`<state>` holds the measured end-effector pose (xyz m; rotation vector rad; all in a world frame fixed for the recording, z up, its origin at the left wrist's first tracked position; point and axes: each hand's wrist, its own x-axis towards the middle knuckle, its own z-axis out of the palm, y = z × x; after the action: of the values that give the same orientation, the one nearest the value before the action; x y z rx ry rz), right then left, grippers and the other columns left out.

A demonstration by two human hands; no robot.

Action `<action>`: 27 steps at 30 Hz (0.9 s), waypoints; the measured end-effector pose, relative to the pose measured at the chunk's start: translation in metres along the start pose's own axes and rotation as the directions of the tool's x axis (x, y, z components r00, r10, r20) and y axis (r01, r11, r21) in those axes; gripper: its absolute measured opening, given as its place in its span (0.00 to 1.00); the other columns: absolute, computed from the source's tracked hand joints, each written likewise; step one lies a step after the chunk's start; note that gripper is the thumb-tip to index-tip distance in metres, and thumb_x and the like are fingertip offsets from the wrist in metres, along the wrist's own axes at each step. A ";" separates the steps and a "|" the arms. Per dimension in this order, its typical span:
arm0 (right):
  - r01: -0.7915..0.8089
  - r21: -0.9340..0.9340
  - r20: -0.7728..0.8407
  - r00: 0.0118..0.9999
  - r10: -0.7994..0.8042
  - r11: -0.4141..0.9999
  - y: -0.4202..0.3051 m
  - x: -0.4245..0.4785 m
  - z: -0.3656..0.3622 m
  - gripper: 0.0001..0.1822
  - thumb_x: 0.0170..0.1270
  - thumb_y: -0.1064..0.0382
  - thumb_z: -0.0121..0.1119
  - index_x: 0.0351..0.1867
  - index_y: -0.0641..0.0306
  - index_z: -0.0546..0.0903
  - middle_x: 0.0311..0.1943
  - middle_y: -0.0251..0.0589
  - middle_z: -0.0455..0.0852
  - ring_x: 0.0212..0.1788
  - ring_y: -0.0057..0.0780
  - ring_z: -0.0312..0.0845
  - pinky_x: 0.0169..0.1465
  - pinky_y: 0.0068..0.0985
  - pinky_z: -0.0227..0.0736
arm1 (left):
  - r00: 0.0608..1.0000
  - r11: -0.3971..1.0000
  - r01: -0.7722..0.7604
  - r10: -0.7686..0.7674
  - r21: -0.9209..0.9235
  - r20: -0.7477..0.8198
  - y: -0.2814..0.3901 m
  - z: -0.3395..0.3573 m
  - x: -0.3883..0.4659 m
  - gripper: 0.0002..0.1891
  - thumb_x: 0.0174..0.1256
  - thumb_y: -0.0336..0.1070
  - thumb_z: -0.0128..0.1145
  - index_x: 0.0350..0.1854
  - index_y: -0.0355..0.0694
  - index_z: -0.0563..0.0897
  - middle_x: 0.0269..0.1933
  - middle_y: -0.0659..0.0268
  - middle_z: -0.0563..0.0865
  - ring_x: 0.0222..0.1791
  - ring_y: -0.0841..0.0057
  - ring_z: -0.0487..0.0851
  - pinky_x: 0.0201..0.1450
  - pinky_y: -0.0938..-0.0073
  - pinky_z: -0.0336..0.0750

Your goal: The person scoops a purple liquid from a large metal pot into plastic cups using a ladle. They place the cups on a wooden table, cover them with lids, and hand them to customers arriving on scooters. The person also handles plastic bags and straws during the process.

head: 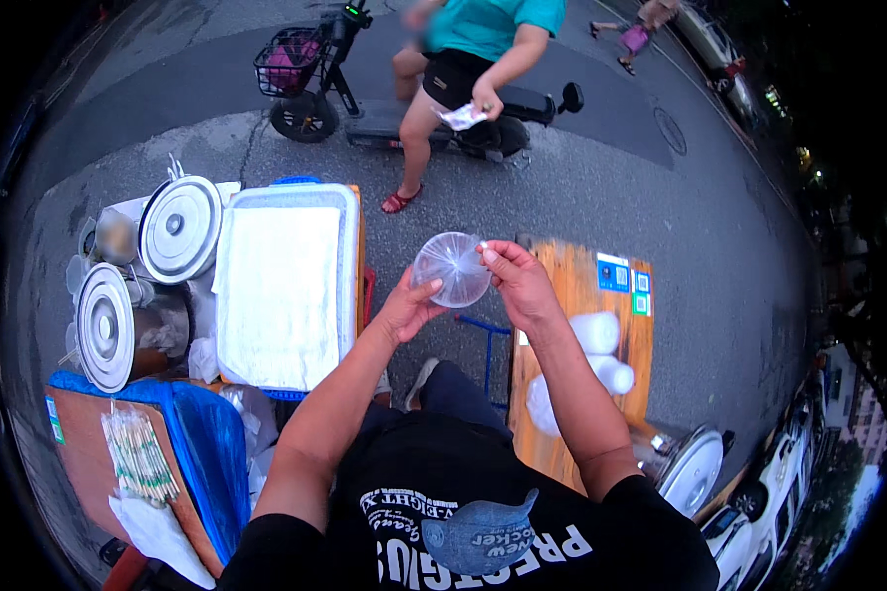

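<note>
A round clear plastic container (452, 270), with thin clear film gathered over its top, is between my hands. My left hand (412, 303) grips its lower left side, the thumb on the film. At the upper right, my right hand (516, 275) pinches a bit of the film between thumb and fingertips. What the container holds cannot be made out. To the left of my hands lies a tray (353, 221) covered with white cloth (281, 295). Under my right forearm, a wooden board (573, 270) bears stacked white containers (596, 332) and printed code cards (621, 277).
Two lidded metal pots (181, 229) stand left of the tray, near packed wooden skewers (142, 454) on a brown board (81, 443). Another metal pot lid (691, 473) is at lower right. Ahead, a person (488, 44) on an electric scooter (406, 125) holds paper.
</note>
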<state>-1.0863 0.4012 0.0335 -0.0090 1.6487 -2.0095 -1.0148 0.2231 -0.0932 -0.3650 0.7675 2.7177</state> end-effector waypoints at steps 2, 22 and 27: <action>-0.016 -0.031 0.012 1.000 0.016 0.999 -0.008 0.027 0.004 0.10 0.71 0.60 0.65 0.49 0.59 0.86 0.39 0.24 0.85 0.37 0.11 0.71 0.43 0.15 0.63 | 0.993 0.998 0.014 -0.006 0.067 -0.120 0.008 0.001 0.006 0.38 0.64 0.41 0.71 0.73 0.51 0.64 0.67 0.64 0.75 0.66 0.65 0.77 0.65 0.53 0.77; -0.064 -0.104 0.029 0.997 0.067 0.993 -0.079 0.182 -0.056 0.09 0.71 0.62 0.64 0.48 0.60 0.86 0.37 0.23 0.84 0.33 0.10 0.68 0.38 0.13 0.62 | 0.898 0.937 0.004 0.150 0.348 -0.414 0.063 0.030 0.181 0.24 0.76 0.54 0.54 0.62 0.40 0.75 0.55 0.63 0.81 0.53 0.71 0.80 0.55 0.61 0.74; -0.052 -0.134 -0.031 0.998 0.048 0.990 -0.096 0.207 -0.083 0.09 0.71 0.66 0.63 0.48 0.66 0.85 0.39 0.29 0.86 0.39 0.15 0.77 0.43 0.16 0.71 | 0.762 0.894 -0.108 0.356 0.435 -0.541 0.101 0.067 0.232 0.27 0.71 0.63 0.56 0.54 0.43 0.79 0.44 0.69 0.79 0.41 0.78 0.74 0.44 0.72 0.67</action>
<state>-1.3287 0.4038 0.0335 0.0112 1.7818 -1.8660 -1.2746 0.2259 -0.0642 -1.1578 1.5859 2.5686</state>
